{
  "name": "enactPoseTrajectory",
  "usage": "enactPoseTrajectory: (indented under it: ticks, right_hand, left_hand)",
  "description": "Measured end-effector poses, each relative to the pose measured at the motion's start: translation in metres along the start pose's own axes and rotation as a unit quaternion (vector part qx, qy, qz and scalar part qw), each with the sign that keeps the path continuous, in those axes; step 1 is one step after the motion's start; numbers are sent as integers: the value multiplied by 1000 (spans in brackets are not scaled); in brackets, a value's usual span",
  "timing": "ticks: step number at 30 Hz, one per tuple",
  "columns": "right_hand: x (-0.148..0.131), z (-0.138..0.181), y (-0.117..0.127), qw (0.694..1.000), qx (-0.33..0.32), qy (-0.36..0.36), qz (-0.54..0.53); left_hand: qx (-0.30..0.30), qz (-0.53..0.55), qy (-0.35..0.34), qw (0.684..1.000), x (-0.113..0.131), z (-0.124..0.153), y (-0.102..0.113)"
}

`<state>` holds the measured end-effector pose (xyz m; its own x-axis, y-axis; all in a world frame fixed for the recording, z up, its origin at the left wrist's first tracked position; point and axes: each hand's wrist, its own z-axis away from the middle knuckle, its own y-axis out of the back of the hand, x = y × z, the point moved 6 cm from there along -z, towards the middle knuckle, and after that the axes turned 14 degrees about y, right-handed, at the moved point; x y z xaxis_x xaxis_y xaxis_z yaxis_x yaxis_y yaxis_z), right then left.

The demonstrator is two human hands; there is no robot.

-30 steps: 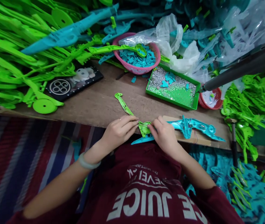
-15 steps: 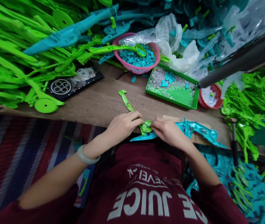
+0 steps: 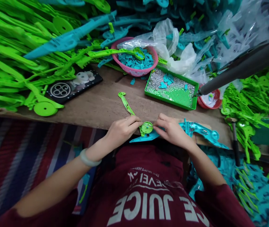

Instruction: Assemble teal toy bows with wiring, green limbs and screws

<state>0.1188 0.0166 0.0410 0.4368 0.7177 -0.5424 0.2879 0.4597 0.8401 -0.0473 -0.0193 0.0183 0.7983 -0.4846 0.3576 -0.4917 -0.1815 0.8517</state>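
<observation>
At the table's front edge lies a blue plastic part [image 3: 207, 131] with a long curved body, its pointed left end reaching in front of my body. A green plastic arm [image 3: 125, 104] with a hooked tip and a round disc end lies across it. My left hand [image 3: 125, 128] is closed in a pinch at the left of the disc. Opposite it, my right hand [image 3: 168, 127] pinches at the disc's right side, over the blue part. A thin wire-like piece [image 3: 148, 125] stretches between both sets of fingertips across the disc; its exact kind is too small to tell.
Behind stand a green tray [image 3: 172, 102] of small metal pieces, a pink basket [image 3: 136, 73] of blue pieces and a red basket [image 3: 213, 102]. A phone [image 3: 75, 85] lies left by piled green parts [image 3: 8, 63]. A hammer [image 3: 235, 142] rests at right. A dark pole [image 3: 238, 66] slants in.
My fingertips have drawn slightly apart, and more of the green disc and the thin piece across it shows. The whole view has shifted a little.
</observation>
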Motion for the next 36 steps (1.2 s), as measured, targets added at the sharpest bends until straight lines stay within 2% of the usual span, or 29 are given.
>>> enactPoseTrajectory:
  ticks: [2, 7, 13, 17, 20, 24, 30, 33, 36]
  right_hand:
    - [-1, -1, -1, 1000, -6, -1, -1]
    - [9, 3, -5, 997, -29, -55, 46]
    - [-8, 6, -3, 1000, 10, 25, -14]
    - [-16, 9, -1, 999, 12, 39, 31]
    - [-12, 12, 2, 997, 27, 40, 54]
    - [2, 15, 2, 998, 59, 32, -7]
    - [17, 15, -1, 996, 54, -72, -4]
    - [11, 13, 3, 994, 69, -63, -61]
    - [2, 8, 5, 987, 86, -37, -128]
  left_hand:
    - [-3, -1, 5, 1000, -1, 0, -2]
    - [-17, 1, 33, 999, -4, -1, -5]
    - [-85, -3, 26, 996, 2, -7, -3]
    - [-94, 11, 41, 995, 3, -9, -3]
    - [-87, 13, 42, 995, 2, -7, -5]
    - [-81, 32, 45, 995, -2, -5, -6]
    - [-117, -7, 52, 992, 3, -3, -3]
    - [-156, -17, 60, 986, 11, 0, -2]
    - [-164, -6, 101, 981, 21, 3, -3]
